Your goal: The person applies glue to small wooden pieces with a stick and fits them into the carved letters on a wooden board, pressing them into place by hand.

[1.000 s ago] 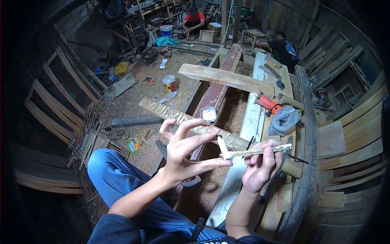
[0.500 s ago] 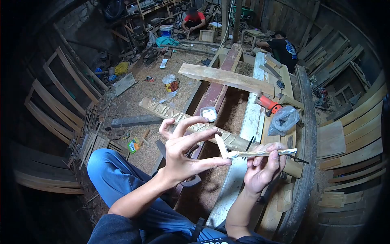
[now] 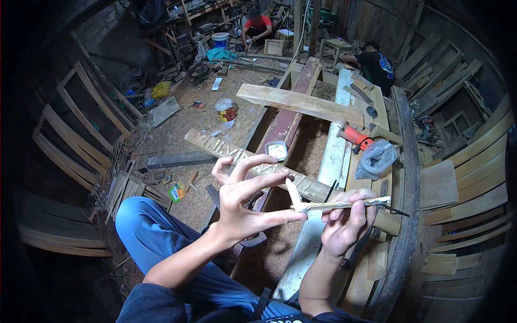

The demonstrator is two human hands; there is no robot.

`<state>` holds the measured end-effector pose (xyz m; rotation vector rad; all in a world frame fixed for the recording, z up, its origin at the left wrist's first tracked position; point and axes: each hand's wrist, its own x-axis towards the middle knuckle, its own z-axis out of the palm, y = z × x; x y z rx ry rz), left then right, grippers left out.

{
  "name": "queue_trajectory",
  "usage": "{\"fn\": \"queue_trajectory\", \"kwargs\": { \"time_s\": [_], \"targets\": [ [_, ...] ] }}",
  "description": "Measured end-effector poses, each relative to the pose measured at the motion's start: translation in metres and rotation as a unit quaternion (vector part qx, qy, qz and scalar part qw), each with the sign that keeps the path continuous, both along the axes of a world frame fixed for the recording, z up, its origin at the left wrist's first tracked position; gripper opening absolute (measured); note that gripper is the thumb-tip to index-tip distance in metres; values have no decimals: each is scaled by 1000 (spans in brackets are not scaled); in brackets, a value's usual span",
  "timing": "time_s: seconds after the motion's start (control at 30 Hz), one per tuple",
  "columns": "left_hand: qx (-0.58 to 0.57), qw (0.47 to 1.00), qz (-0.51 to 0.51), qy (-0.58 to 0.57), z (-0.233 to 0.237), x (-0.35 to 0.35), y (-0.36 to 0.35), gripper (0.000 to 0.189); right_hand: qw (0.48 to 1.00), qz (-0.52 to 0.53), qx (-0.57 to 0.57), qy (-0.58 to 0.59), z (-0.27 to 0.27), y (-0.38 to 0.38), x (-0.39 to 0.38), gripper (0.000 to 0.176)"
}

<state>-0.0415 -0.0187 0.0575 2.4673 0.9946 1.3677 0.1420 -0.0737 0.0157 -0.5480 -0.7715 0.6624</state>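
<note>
My left hand [image 3: 237, 196] pinches a small pale wood piece [image 3: 294, 194] between thumb and fingertips. My right hand [image 3: 350, 223] is closed on a thin wooden stick [image 3: 344, 205] smeared with white paste. The stick's left end meets the lower end of the wood piece, close to my left thumb tip, with white paste there. Beneath my hands lies a long board [image 3: 207, 144] with a row of small angled wood pieces along it. Beyond my left fingers stands a small clear tub [image 3: 277, 151] with white contents.
A wide plank [image 3: 301, 102] lies across a dark red beam [image 3: 280, 129]. At right are a red power tool [image 3: 355, 137] and a plastic bag [image 3: 377, 159]. A paint can [image 3: 225, 110] stands on the littered floor. Two people [image 3: 257, 29] work farther back.
My right hand and the stick have shifted slightly left, and the stick's right end has dipped a little. My left hand is nearly still, with the wood piece still pinched.
</note>
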Motion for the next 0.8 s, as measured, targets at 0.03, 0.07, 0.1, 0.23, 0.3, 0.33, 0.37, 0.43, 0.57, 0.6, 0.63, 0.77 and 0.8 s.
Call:
{"fn": "queue_trajectory", "kwargs": {
  "time_s": [0.03, 0.07, 0.1, 0.23, 0.3, 0.33, 0.37, 0.43, 0.57, 0.6, 0.63, 0.77, 0.8],
  "targets": [
    [4, 1000, -2, 0, 1, 0, 0, 73, 1000, 0, 0, 0, 0, 0, 0, 22],
    [4, 1000, -3, 0, 0, 0, 0, 73, 1000, -2, -2, 2, 1, 0, 0, 21],
    [6, 1000, -5, -2, 0, 0, 0, 73, 1000, -3, -4, 5, 1, 0, 0, 21],
    [11, 1000, -10, -1, -2, 0, 1, 74, 1000, -17, -14, 18, -1, 1, 0, 21],
    [10, 1000, -15, -2, -1, 0, 1, 74, 1000, -18, -2, 18, 2, 1, 1, 21],
    [9, 1000, -20, -3, -1, 0, 1, 75, 1000, -19, -2, 18, 3, 0, 1, 21],
    [9, 1000, -21, -3, -1, 0, 1, 75, 1000, -14, -2, 14, 3, -2, 1, 22],
    [-1, 999, -33, -12, 0, 1, 0, 75, 1000, -11, -2, 11, 2, -2, 2, 23],
    [2, 999, -52, -3, 1, 0, 0, 76, 1000, -6, -2, 3, 1, -1, -2, 24],
    [3, 998, -60, -3, 1, 0, 0, 76, 1000, -8, -13, 14, 2, -1, -4, 24],
    [3, 998, -68, -3, 1, 0, 0, 77, 1000, -7, -13, 14, 2, -1, -5, 24],
    [9, 997, -73, 0, 1, 0, 0, 78, 999, -30, -19, 24, 2, -1, -5, 24],
    [10, 997, -75, 1, 2, 0, 0, 78, 999, -23, -18, 17, 2, -1, -5, 24]
  ]
}}
